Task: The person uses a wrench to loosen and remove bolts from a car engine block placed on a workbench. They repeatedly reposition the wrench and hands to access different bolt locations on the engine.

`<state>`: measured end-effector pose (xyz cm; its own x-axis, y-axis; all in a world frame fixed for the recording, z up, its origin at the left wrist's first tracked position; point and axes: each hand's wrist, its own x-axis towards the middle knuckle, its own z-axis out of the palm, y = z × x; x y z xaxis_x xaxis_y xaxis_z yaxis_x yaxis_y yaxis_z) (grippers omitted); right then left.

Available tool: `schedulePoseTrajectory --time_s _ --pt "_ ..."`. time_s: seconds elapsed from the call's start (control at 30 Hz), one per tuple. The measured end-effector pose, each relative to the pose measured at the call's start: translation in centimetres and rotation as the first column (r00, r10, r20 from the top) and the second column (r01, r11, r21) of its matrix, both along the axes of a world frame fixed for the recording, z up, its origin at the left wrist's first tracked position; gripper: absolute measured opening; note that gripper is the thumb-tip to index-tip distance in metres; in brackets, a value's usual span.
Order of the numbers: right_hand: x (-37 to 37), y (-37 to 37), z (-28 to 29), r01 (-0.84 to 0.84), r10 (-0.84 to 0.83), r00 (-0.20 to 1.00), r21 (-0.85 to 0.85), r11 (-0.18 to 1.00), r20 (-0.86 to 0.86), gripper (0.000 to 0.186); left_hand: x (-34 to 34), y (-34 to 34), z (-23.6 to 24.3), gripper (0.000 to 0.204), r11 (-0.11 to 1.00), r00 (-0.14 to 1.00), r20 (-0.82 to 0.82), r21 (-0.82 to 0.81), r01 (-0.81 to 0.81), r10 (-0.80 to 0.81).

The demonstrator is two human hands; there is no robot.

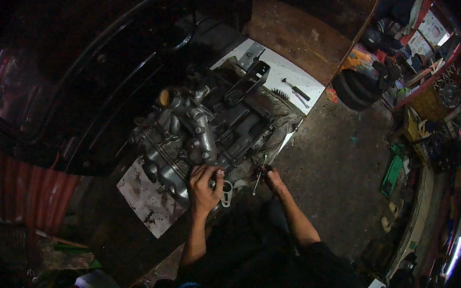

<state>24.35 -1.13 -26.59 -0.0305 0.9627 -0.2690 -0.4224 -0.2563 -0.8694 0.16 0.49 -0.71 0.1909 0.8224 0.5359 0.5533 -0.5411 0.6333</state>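
On the worktop (315, 90) in front of you sits one big gray engine (204, 136), full of lumps, pipes and holes. Your left hand (204, 184) is at its near edge, fingers bent over and close together. The view does not show if they pinch a small part or just rest on the metal. Your right hand (272, 180) is curled up, off to the right, by a thin shiny rod (257, 183). Whether it grips that rod is too dark to tell.

If the rod is loose, it could drop, since it is right by the worktop's edge. One flat metal loop (227, 194) is just beside your left hand, so a bump from your wrist might knock it down. Your fingers could get scraped if they slip on the hard metal. Poor light could make you miss a small part.

Now count. You have one engine, one flat loop and at least one rod; a second rod may cross it. On the far white part there is one tool with a dark handle (299, 92), one black brush (280, 94) and one thin shiny tool (301, 100). Down on the floor (342, 169), you can see two pale sandals (386, 224) and one long green thing (392, 170).
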Motion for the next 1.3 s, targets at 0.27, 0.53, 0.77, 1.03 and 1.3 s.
schedulePoseTrajectory --time_s 0.27,0.53,0.77,1.03,1.3 --pt "4.1 1.9 -5.7 0.018 -0.171 0.903 -0.363 0.931 -0.394 0.034 0.2 0.1 0.3 0.010 1.000 1.000 0.001 -0.018 0.023 -0.023" --pt "5.3 3.7 0.0 -0.089 -0.239 0.777 -0.477 0.874 -0.583 0.041 0.1 -0.1 0.3 0.009 1.000 0.999 0.038 0.000 0.013 -0.013" --pt "4.9 4.4 2.2 0.029 -0.409 0.658 -0.521 0.853 -0.633 0.034 -0.1 0.0 0.1 0.009 0.999 1.000 0.010 0.023 0.029 -0.030" --pt "5.6 5.7 0.1 -0.179 -0.268 0.575 -0.438 0.881 -0.773 0.015 -0.2 0.0 -0.1 0.007 1.000 1.000 -0.005 0.028 0.005 -0.005" --pt "5.3 6.2 0.8 0.098 -0.466 0.740 -0.608 0.787 -0.484 0.015 -0.1 0.2 -0.2 0.008 0.999 1.000 -0.010 0.033 0.026 -0.026"
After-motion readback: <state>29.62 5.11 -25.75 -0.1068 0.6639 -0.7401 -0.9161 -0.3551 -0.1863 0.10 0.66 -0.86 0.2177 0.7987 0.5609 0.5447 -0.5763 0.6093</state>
